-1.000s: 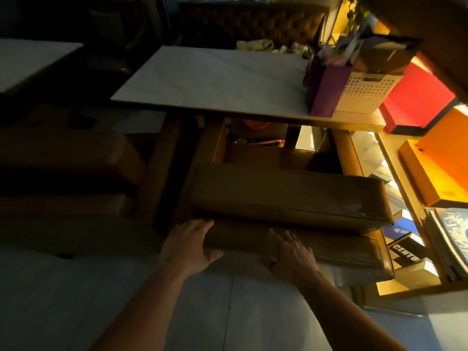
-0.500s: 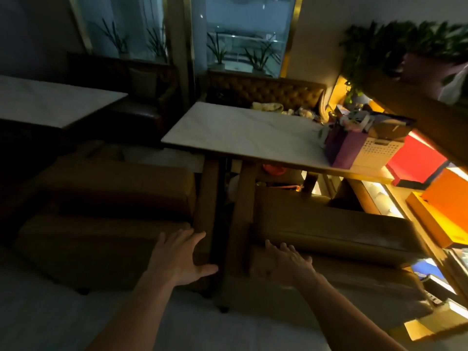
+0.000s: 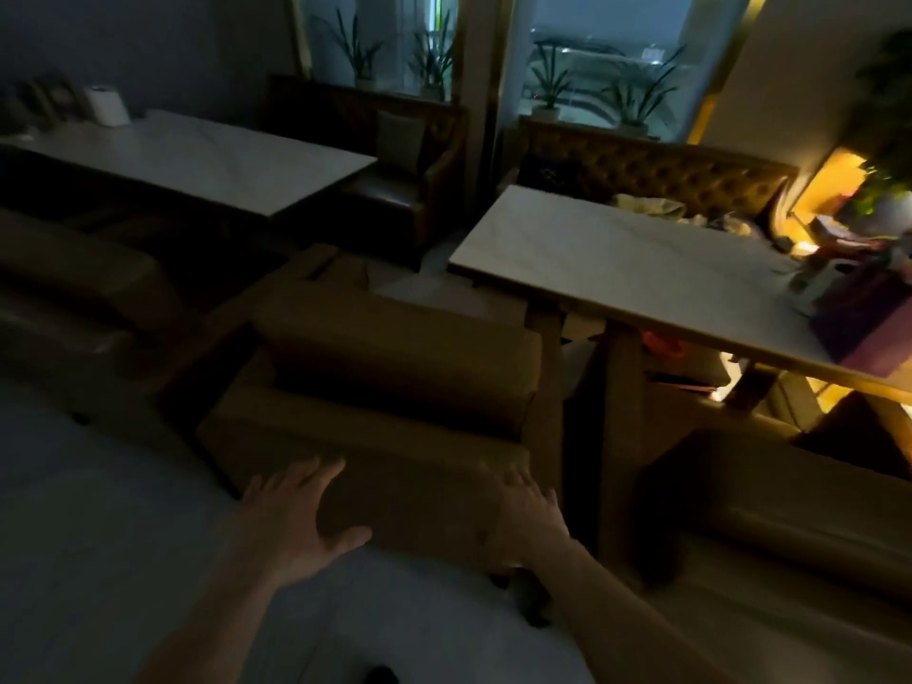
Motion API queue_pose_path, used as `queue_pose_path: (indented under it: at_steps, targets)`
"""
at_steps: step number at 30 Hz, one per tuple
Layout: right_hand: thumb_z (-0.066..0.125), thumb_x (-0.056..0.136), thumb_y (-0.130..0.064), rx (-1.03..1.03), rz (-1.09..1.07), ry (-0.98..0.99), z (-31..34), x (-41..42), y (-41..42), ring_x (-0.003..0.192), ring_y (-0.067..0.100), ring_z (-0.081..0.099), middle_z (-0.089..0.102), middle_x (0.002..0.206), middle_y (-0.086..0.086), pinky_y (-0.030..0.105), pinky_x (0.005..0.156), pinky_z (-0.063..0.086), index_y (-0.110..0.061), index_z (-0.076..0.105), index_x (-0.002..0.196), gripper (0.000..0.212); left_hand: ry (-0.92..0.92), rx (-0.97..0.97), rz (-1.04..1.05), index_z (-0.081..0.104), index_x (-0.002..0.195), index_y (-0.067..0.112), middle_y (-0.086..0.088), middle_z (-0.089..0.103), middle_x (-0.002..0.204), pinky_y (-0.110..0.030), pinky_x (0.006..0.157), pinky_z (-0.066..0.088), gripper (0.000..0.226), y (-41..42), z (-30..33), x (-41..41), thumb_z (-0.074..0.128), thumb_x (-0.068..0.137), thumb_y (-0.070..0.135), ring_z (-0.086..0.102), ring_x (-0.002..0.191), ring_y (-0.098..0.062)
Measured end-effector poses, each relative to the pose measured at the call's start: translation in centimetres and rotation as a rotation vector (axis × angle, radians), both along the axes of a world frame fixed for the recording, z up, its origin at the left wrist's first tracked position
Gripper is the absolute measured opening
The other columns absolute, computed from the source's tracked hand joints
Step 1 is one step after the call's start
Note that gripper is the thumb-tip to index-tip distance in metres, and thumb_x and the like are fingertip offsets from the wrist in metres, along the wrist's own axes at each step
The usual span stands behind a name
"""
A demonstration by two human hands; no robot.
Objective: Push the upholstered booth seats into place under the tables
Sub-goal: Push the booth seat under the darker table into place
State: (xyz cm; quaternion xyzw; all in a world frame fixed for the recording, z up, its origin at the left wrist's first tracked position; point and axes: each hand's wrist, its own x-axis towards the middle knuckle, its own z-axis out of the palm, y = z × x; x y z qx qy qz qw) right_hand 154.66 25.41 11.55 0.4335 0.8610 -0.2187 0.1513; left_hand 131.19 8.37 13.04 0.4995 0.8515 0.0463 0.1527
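Your hands, left [image 3: 296, 520] and right [image 3: 525, 523], lay flat and open, gripping nothing, on the seat [image 3: 395, 436] back: heavy, soft-skinned; push low.

Room very dim, colours muddy, fine detail lost to noise. Warm yellow glow from lit shelving [image 3: 834, 180] at right edge, spilling under right table [image 3: 641, 269] and flaring near overexposed. Cool blue-grey daylight through windows [image 3: 607, 56] at top, reflected as pale sheen on both marble tabletops. Seat cushions [image 3: 395, 348] in deep shadow, edges barely separable. Motion blur across whole frame, strongest at right side. Wide-angle bending tilts verticals near edges. Left corner near black.
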Motion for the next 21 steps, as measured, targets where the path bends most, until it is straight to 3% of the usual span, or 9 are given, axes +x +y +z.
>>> queue_pose_path:
  at_steps: [4, 8, 15, 21]
  targets:
    - [0.063, 0.084, -0.059, -0.009, -0.016, 0.011, -4.1, -8.2, 2.6, 0.152, 0.032, -0.005, -0.001, 0.166, 0.012, 0.059, 0.121, 0.007, -0.033, -0.004, 0.156, 0.102, 0.008, -0.042, 0.031, 0.023, 0.153, 0.038, 0.003, 0.031, 0.158, -0.039, 0.113, 0.025, 0.116, 0.1, -3.2, -7.4, 0.026, 0.051, 0.094, 0.033, 0.141, -0.018]
    - [0.067, 0.086, -0.043, -0.003, -0.049, -0.009, -6.9, -14.2, 6.1, 0.152, 0.033, -0.007, -0.004, 0.166, 0.012, 0.056, 0.122, 0.009, -0.032, -0.006, 0.156, 0.102, 0.016, -0.114, -0.010, 0.025, 0.153, 0.036, 0.001, 0.037, 0.155, -0.038, 0.112, 0.028, 0.112, 3.0, -5.6, -14.5, 0.027, 0.056, 0.091, 0.039, 0.138, -0.022]
    - [0.062, 0.079, -0.069, 0.018, -0.107, -0.193, -11.6, -16.2, 11.4, 0.151, 0.040, -0.007, 0.000, 0.165, 0.017, 0.062, 0.120, 0.005, -0.031, -0.010, 0.156, 0.111, -0.011, -0.071, -0.113, 0.032, 0.151, 0.035, -0.001, 0.034, 0.157, -0.047, 0.111, 0.029, 0.112, 10.9, -10.9, -22.1, 0.037, 0.055, 0.091, 0.033, 0.141, -0.027]
    - [0.062, 0.077, -0.071, 0.087, -0.190, -0.166, -14.7, -14.8, 10.9, 0.152, 0.036, -0.003, 0.005, 0.165, 0.012, 0.063, 0.119, 0.005, -0.036, -0.009, 0.155, 0.111, 0.002, -0.169, -0.288, 0.004, 0.154, 0.045, 0.005, 0.003, 0.165, -0.048, 0.121, 0.008, 0.109, 15.0, -15.3, -25.2, 0.058, 0.067, 0.084, 0.001, 0.151, -0.023]
